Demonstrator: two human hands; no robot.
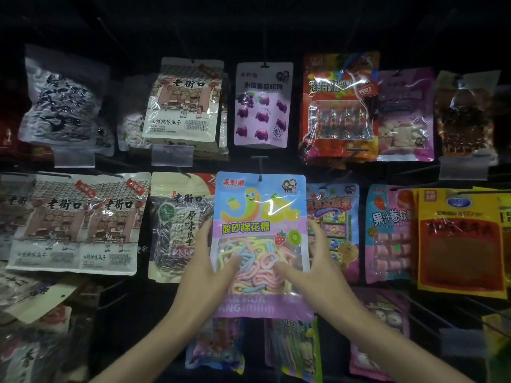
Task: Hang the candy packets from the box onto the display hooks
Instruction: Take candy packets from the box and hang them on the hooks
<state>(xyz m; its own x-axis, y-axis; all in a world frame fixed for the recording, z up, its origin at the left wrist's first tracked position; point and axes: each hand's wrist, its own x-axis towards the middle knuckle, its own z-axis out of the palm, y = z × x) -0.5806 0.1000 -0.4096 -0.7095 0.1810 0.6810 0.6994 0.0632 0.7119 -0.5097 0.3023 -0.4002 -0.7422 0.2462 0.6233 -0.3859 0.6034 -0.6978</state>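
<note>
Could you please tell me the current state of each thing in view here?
candy packet, upright, hang hole at the hook, held on both sides.
left hand, grips the packet's left edge, thumb in front.
right hand, grips the packet's right edge, thumb in front.
grape packet, hanging in the row above.

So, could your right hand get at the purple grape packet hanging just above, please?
Probably not yet: the right hand grips the blue candy packet. Once free, the way looks open, since the purple grape packet hangs frontmost directly above.
</note>
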